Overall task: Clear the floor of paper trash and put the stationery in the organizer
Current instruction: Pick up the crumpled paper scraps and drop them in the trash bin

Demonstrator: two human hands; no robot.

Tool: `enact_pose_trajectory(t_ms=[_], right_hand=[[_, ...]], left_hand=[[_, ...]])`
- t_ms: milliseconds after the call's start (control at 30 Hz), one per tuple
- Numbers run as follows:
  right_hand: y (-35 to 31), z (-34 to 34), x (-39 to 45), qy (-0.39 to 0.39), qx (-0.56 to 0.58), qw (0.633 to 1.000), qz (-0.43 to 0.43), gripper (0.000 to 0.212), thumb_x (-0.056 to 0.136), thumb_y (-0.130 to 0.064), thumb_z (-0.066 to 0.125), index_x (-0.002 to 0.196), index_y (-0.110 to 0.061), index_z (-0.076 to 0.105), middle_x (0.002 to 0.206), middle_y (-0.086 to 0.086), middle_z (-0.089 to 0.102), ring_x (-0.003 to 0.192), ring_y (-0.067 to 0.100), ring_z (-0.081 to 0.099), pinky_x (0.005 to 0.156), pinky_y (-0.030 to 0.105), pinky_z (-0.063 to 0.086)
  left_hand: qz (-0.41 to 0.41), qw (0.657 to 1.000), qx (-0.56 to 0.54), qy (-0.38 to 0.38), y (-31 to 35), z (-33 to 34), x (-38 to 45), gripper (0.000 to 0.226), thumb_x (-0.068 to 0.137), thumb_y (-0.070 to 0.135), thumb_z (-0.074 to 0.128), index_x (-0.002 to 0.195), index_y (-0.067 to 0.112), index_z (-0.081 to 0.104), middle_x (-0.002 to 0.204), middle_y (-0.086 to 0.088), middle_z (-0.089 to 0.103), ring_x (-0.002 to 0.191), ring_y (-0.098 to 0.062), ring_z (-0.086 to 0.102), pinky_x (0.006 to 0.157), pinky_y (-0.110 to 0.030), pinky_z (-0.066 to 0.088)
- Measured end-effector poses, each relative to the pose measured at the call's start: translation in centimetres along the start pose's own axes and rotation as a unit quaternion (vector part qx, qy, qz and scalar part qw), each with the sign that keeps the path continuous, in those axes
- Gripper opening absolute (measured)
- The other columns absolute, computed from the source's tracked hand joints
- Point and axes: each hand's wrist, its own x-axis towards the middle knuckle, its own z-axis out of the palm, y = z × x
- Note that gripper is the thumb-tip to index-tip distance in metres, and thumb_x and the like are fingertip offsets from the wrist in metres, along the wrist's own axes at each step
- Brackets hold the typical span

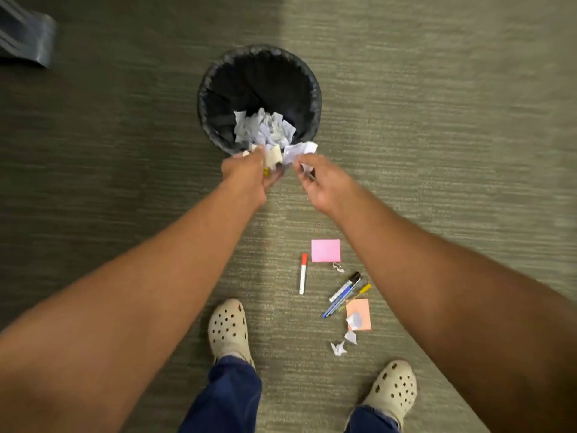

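A black lined trash bin (218, 73) stands on the carpet with crumpled white paper (265, 128) inside. My left hand (246, 175) grips a cream crumpled paper wad (273, 156) at the bin's near rim. My right hand (324, 185) pinches a white crumpled paper (299, 150) beside it. On the floor near my feet lie a red-capped marker (303, 273), a black-capped marker (345, 286), a blue pen (338, 303), a yellow pen (359, 293), a pink sticky pad (325, 250), an orange sticky pad (360, 307) and small white paper scraps (343, 342).
A dark object (25, 39) sits at the upper left corner. My two feet in beige clogs (228, 329) stand at the bottom, on either side of the scattered stationery. Grey-green carpet (437, 120) surrounds the bin.
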Motion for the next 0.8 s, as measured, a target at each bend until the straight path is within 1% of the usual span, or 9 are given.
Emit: enact_pose_trajectory(t_ms=[67, 167, 233, 300, 400, 467, 533, 633, 800], right_hand=[[-1.9, 3.5, 0.8, -0.021, -0.022, 0.999, -0.012, 0.029, 0.096, 0.004, 0.065, 0.124, 0.010, 0.063, 0.124, 0.021, 0.065, 0.103, 0.026, 0.068, 0.074, 0.025, 0.064], [-4.0, 6.4, 2.3, -0.046, -0.049, 0.997, -0.024, 0.042, 0.107, -0.015, 0.054, 0.146, 0.001, 0.047, 0.151, 0.021, 0.048, 0.137, 0.035, 0.053, 0.097, 0.040, 0.059], [-4.8, 6.7, 3.2, -0.034, -0.059, 0.998, -0.015, 0.043, 0.109, -0.018, 0.051, 0.149, -0.004, 0.044, 0.158, 0.022, 0.039, 0.140, 0.041, 0.048, 0.099, 0.046, 0.058], [-5.2, 5.9, 3.8, -0.024, -0.070, 0.997, -0.006, 0.044, 0.108, -0.014, 0.051, 0.151, -0.006, 0.042, 0.159, 0.026, 0.035, 0.139, 0.046, 0.048, 0.097, 0.049, 0.059], [-5.0, 3.1, 3.8, -0.020, -0.049, 0.999, -0.005, 0.042, 0.105, -0.008, 0.055, 0.146, -0.003, 0.048, 0.154, 0.030, 0.042, 0.137, 0.045, 0.052, 0.091, 0.051, 0.062], [-4.4, 0.7, 3.4, -0.024, -0.034, 0.999, 0.004, 0.038, 0.103, -0.007, 0.057, 0.141, -0.001, 0.054, 0.146, 0.032, 0.048, 0.130, 0.044, 0.058, 0.088, 0.051, 0.063], [-3.7, -2.4, 2.7, -0.027, -0.033, 0.999, 0.013, 0.032, 0.103, -0.010, 0.057, 0.133, 0.001, 0.058, 0.138, 0.031, 0.057, 0.120, 0.042, 0.065, 0.090, 0.049, 0.063], [-1.6, -7.5, 1.3, -0.015, -0.070, 0.997, 0.024, 0.025, 0.105, -0.013, 0.056, 0.125, 0.001, 0.062, 0.125, 0.021, 0.067, 0.107, 0.033, 0.072, 0.086, 0.041, 0.065], [4.8, -18.5, 0.2, 0.047, -0.164, 0.985, 0.028, 0.016, 0.107, -0.008, 0.048, 0.107, -0.009, 0.064, 0.086, 0.008, 0.066, 0.069, 0.022, 0.066, 0.062, 0.030, 0.061]], left_hand=[[0.022, 0.999, 0.006, -0.039, 3.1, 1.3, 1.2, 0.034, 0.107, 0.021, 0.063, 0.133, 0.000, 0.060, 0.121, -0.023, 0.074, 0.076, -0.030, 0.078, 0.061, -0.047, 0.068], [0.030, 0.995, 0.026, -0.097, 6.4, 2.0, 2.6, 0.041, 0.111, 0.043, 0.048, 0.134, 0.009, 0.055, 0.136, -0.022, 0.067, 0.107, -0.038, 0.075, 0.061, -0.053, 0.065], [0.015, 0.993, 0.052, -0.104, 7.7, 1.8, 3.1, 0.050, 0.110, 0.051, 0.043, 0.146, 0.016, 0.047, 0.145, -0.016, 0.055, 0.116, -0.042, 0.071, 0.065, -0.061, 0.064], [0.008, 0.992, 0.071, -0.103, 7.9, 1.1, 3.5, 0.060, 0.110, 0.054, 0.040, 0.159, 0.020, 0.036, 0.146, -0.014, 0.051, 0.109, -0.040, 0.072, 0.069, -0.064, 0.063], [-0.004, 0.988, 0.079, -0.130, 6.7, -0.4, 3.7, 0.069, 0.109, 0.061, 0.033, 0.162, 0.017, 0.034, 0.158, -0.015, 0.052, 0.109, -0.035, 0.072, 0.083, -0.063, 0.060], [-0.015, 0.986, 0.081, -0.146, 5.2, -1.4, 3.7, 0.075, 0.108, 0.063, 0.031, 0.164, 0.013, 0.031, 0.166, -0.014, 0.043, 0.139, -0.033, 0.058, 0.099, -0.067, 0.054], [-0.018, 0.982, 0.101, -0.157, 3.1, -2.5, 3.3, 0.075, 0.108, 0.064, 0.031, 0.164, 0.014, 0.033, 0.168, -0.013, 0.040, 0.154, -0.030, 0.042, 0.108, -0.068, 0.049], [-0.010, 0.972, 0.162, -0.172, -1.4, -4.1, 2.3, 0.069, 0.108, 0.062, 0.034, 0.157, 0.015, 0.048, 0.158, -0.011, 0.054, 0.147, -0.026, 0.050, 0.103, -0.063, 0.055], [-0.010, 0.940, 0.285, -0.186, -12.2, -6.9, 1.0, 0.047, 0.111, 0.047, 0.044, 0.140, 0.017, 0.064, 0.136, -0.008, 0.069, 0.129, -0.023, 0.064, 0.098, -0.055, 0.060]])
